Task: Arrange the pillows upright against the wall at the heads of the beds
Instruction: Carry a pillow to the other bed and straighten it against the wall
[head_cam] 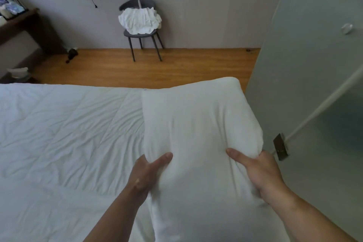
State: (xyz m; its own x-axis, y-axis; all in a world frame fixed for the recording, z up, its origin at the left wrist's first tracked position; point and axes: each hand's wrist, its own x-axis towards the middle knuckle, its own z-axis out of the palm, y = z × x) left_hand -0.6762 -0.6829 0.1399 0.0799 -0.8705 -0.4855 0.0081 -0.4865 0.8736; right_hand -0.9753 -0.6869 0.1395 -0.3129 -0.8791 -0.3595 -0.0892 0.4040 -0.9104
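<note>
A large white pillow (198, 124) fills the lower middle and right of the head view, held over the right end of a bed covered by a wrinkled white duvet (68, 133). My left hand (146, 173) grips the pillow's left edge, thumb on top. On the pillow's right edge my right hand (257, 171) grips with the thumb pressed into the fabric and the fingers hidden behind it. The pillow's lower part runs out of frame.
A frosted glass door (314, 65) with a metal hinge stands close on the right. Beyond the bed lies a wooden floor (157, 68) with a dark chair (141, 31) holding crumpled white linen against the grey wall. A dark desk (25, 25) is at far left.
</note>
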